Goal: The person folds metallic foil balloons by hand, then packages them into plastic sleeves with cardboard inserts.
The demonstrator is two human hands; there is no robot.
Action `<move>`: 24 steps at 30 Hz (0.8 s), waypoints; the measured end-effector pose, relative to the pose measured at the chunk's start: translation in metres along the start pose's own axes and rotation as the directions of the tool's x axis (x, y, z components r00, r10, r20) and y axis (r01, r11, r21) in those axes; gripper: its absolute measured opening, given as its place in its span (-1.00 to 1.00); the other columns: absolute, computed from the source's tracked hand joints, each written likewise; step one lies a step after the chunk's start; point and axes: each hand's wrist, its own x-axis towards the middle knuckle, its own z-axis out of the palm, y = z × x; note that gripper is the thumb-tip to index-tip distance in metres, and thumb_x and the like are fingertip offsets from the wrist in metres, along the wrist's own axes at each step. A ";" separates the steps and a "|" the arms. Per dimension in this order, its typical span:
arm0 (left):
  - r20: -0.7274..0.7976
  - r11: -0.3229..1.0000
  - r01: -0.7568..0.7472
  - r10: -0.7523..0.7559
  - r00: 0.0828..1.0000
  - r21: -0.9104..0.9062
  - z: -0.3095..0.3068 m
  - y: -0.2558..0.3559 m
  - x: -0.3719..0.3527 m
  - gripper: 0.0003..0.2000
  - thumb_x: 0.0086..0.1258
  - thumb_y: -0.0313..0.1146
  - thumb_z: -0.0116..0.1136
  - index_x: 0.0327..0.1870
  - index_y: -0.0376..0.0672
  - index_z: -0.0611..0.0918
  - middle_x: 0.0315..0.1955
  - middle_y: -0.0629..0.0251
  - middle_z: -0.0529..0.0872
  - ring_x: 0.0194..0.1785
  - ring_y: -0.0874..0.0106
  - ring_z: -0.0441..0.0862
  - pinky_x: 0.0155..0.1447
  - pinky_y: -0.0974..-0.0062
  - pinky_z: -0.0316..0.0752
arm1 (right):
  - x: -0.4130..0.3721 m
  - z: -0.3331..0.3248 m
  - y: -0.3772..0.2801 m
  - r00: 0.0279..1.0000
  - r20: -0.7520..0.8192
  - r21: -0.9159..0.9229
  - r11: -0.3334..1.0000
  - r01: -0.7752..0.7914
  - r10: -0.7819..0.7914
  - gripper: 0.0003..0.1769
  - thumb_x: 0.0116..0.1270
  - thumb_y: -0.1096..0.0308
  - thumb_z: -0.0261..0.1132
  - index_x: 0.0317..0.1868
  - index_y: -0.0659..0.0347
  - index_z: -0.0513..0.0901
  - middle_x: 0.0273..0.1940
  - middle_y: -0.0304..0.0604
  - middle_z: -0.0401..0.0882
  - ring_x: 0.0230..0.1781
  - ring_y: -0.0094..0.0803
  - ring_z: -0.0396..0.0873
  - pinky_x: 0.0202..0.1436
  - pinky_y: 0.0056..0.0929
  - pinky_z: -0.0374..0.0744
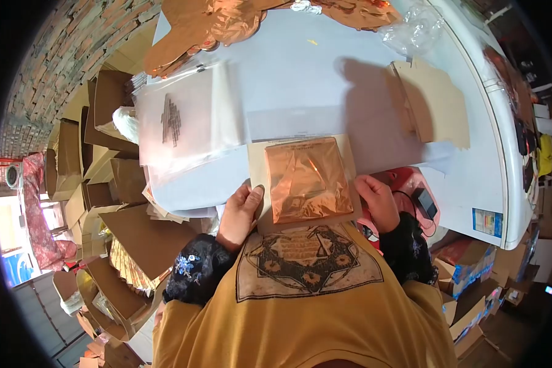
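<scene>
A beige cardboard sheet [259,159] with a folded copper-coloured foil piece [306,184] on it is held in front of my body. A clear plastic bag with small print along its top appears to cover both. My left hand [242,211] pinches the sheet's left edge, thumb on top. On the right edge, my right hand [379,202] grips with its fingers closed. Left of these lies a stack of clear plastic bags [196,116] with dark print. To the right is a stack of beige cardboard sheets [444,107], partly in shadow.
Copper foil sheets [227,24] are piled at the far side of the white table [288,73]. Crumpled clear plastic [414,30] sits at the back right. A pink-red container [405,184] with a black device is by my right hand. Open cardboard boxes [135,233] crowd the left.
</scene>
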 end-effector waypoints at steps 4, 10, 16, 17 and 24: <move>0.028 0.999 -0.043 0.044 0.999 -0.014 -0.002 -0.005 -0.005 -0.73 0.60 -0.16 0.05 -0.10 -0.22 0.56 -0.36 0.51 0.54 -0.27 0.70 0.40 -0.12 0.66 0.37 | -0.003 0.009 0.000 0.993 -0.099 0.008 0.998 0.061 -0.060 -0.70 0.52 0.27 0.20 0.06 0.33 0.57 -0.17 -0.30 0.64 -0.19 -0.66 0.55 -0.12 -0.63 0.53; 0.112 0.996 -0.081 0.078 0.991 0.025 -0.010 -0.011 -0.011 -0.73 0.62 -0.18 0.02 -0.05 -0.23 0.57 -0.15 0.44 0.61 -0.05 0.66 0.46 0.15 0.64 0.36 | -0.010 0.008 0.016 0.998 -0.059 0.048 0.999 0.015 -0.012 -0.70 0.51 0.27 0.20 0.10 0.30 0.53 -0.16 -0.29 0.64 -0.18 -0.63 0.56 -0.12 -0.61 0.54; 0.137 0.987 -0.104 0.087 0.987 0.121 -0.011 -0.001 -0.010 -0.74 0.63 -0.18 0.00 -0.03 -0.21 0.57 -0.16 0.49 0.60 -0.03 0.66 0.45 0.18 0.63 0.36 | -0.017 0.008 0.017 0.988 -0.119 0.007 0.995 -0.098 0.099 -0.74 0.52 0.26 0.19 0.07 0.23 0.53 -0.19 -0.29 0.63 -0.17 -0.66 0.58 -0.22 -0.60 0.55; 0.137 0.976 -0.074 0.047 0.990 0.205 -0.015 -0.001 -0.009 -0.73 0.63 -0.17 0.00 -0.04 -0.21 0.58 -0.17 0.49 0.59 -0.05 0.66 0.45 0.16 0.63 0.37 | -0.018 0.007 0.021 0.990 -0.120 -0.064 0.994 -0.087 0.079 -0.76 0.52 0.25 0.19 0.06 0.20 0.53 -0.19 -0.30 0.61 -0.16 -0.67 0.57 -0.25 -0.61 0.54; 0.212 0.967 -0.192 0.225 0.951 -0.168 -0.003 0.007 -0.008 -0.65 0.54 -0.54 0.04 0.28 -0.17 0.33 -0.01 0.32 0.64 0.10 0.59 0.54 0.12 0.60 0.45 | -0.015 0.012 0.018 0.990 -0.122 0.181 0.982 -0.046 0.069 -0.82 0.51 0.36 0.16 -0.03 0.30 0.54 -0.30 -0.22 0.63 -0.32 -0.54 0.62 -0.18 -0.53 0.56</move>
